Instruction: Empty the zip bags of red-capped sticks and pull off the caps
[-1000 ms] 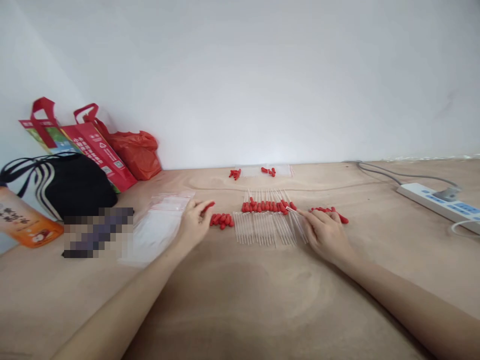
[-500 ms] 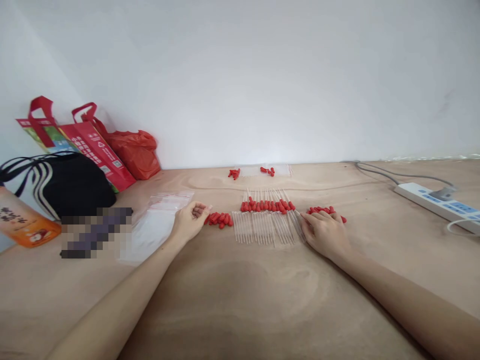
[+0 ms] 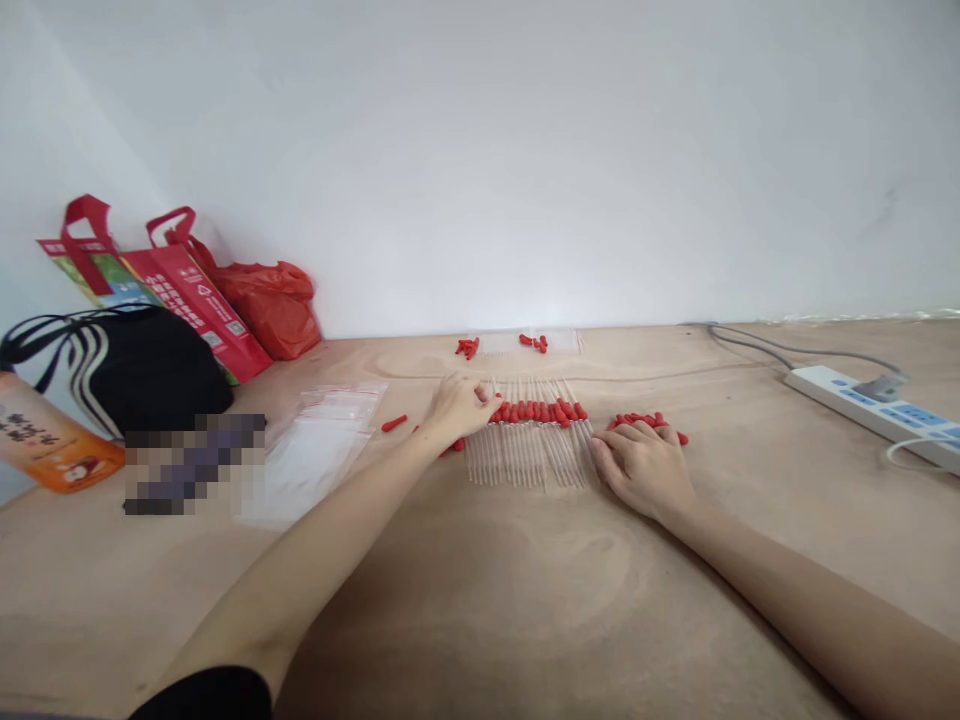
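Note:
My left hand (image 3: 459,402) is pinched at the left end of a row of red rubber bulbs (image 3: 532,411), with a bit of red at its fingertips. These bulbs sit on clear thin tubes that look like droppers. Bare clear tubes (image 3: 517,458) lie side by side just in front of the row. My right hand (image 3: 646,464) rests on the table with its fingers over a pile of red bulbs (image 3: 681,438), its thumb beside the rightmost tubes. My left wrist partly hides another pile of bulbs (image 3: 459,445). One loose bulb (image 3: 394,424) lies left of it.
Clear zip bags (image 3: 307,455) lie to the left, beside a blurred dark item (image 3: 195,465). Farther left are a black drawstring bag (image 3: 161,370), an orange-and-white pack (image 3: 56,440) and red bags (image 3: 266,305). A power strip (image 3: 862,400) lies right. More bulbs (image 3: 466,348) are near the wall.
My left hand has moved right and away from me, from the left bulb pile to the row's left end. A single bulb now shows apart from that pile. My right hand has barely shifted.

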Action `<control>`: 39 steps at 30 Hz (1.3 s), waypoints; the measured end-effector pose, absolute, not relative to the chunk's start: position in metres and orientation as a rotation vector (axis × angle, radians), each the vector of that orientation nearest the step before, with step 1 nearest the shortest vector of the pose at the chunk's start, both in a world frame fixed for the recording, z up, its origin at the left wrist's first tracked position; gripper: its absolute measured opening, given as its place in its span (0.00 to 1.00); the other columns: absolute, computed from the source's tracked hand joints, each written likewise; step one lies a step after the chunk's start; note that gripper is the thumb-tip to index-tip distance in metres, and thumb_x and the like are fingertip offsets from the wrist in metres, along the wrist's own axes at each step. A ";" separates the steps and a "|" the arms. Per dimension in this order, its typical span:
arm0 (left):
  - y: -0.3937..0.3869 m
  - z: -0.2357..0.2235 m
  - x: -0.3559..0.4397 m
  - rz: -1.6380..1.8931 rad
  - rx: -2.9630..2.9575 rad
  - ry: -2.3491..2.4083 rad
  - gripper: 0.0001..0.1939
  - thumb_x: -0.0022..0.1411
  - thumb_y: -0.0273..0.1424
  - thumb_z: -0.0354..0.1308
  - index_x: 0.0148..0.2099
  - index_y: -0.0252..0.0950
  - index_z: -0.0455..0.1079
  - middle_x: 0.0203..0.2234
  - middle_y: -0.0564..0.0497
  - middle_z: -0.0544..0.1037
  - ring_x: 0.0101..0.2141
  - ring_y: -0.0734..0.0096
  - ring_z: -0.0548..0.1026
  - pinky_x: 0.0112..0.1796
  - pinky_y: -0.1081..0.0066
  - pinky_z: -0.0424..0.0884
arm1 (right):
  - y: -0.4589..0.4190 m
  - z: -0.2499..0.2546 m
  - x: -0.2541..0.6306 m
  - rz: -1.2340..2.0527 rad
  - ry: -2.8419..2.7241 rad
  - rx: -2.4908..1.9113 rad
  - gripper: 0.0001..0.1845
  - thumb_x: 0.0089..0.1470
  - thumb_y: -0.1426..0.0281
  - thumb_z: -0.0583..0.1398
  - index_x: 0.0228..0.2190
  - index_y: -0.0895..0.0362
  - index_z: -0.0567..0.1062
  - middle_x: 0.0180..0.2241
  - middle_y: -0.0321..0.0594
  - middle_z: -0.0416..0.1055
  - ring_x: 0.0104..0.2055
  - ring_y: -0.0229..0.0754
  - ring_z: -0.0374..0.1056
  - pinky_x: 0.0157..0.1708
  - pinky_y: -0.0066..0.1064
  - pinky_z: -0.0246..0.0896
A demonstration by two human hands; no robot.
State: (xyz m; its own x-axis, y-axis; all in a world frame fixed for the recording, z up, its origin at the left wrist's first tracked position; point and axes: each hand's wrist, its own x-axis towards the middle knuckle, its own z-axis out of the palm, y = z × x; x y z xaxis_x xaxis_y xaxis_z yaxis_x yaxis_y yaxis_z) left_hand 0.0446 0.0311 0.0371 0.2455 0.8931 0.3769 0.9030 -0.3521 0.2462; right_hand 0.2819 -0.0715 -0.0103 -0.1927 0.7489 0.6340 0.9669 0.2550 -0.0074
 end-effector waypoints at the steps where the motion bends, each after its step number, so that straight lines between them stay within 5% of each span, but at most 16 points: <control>1: 0.036 0.036 0.052 -0.704 -2.454 -1.788 0.11 0.47 0.39 0.59 0.23 0.35 0.69 0.29 0.46 0.73 0.36 0.58 0.70 0.38 0.63 0.67 | -0.071 -0.010 0.282 -0.551 -1.997 -1.555 0.18 0.56 0.67 0.48 0.23 0.55 0.74 0.24 0.38 0.72 0.32 0.40 0.63 0.35 0.35 0.43; 14: 0.045 0.037 0.078 -0.747 -2.357 -1.745 0.04 0.46 0.25 0.58 0.21 0.32 0.68 0.29 0.41 0.71 0.40 0.51 0.69 0.37 0.60 0.68 | -0.070 -0.012 0.283 -0.562 -1.944 -1.555 0.15 0.54 0.65 0.51 0.25 0.54 0.75 0.25 0.37 0.73 0.32 0.41 0.63 0.36 0.36 0.43; 20: 0.001 0.039 0.049 -1.022 -2.475 -1.299 0.06 0.52 0.26 0.54 0.24 0.33 0.68 0.36 0.45 0.70 0.40 0.62 0.69 0.42 0.62 0.67 | -0.069 -0.013 0.282 -0.548 -1.863 -1.462 0.12 0.52 0.66 0.53 0.34 0.54 0.74 0.30 0.39 0.71 0.35 0.42 0.63 0.37 0.37 0.47; 27: -0.042 0.011 0.025 -1.075 -2.547 -0.666 0.02 0.56 0.25 0.54 0.31 0.34 0.67 0.32 0.47 0.73 0.38 0.68 0.70 0.39 0.67 0.69 | -0.077 -0.009 0.276 -0.448 -2.014 -1.077 0.20 0.50 0.63 0.56 0.46 0.54 0.67 0.44 0.46 0.65 0.42 0.45 0.62 0.40 0.39 0.54; 39: -0.055 0.008 0.031 -1.048 -2.431 -0.513 0.02 0.54 0.29 0.58 0.32 0.37 0.68 0.30 0.53 0.77 0.34 0.68 0.72 0.38 0.66 0.65 | -0.081 -0.010 0.253 -0.364 -2.221 -0.949 0.10 0.53 0.64 0.55 0.36 0.50 0.74 0.42 0.38 0.70 0.47 0.43 0.61 0.51 0.45 0.42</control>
State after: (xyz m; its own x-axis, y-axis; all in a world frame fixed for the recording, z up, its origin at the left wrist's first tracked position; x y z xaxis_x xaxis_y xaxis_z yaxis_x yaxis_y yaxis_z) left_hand 0.0313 -0.0545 0.0084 0.6438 0.1593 0.7484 0.4939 -0.8336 -0.2475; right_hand 0.2534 -0.0812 -0.0096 -0.4987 0.5280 0.6874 0.7199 0.6940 -0.0109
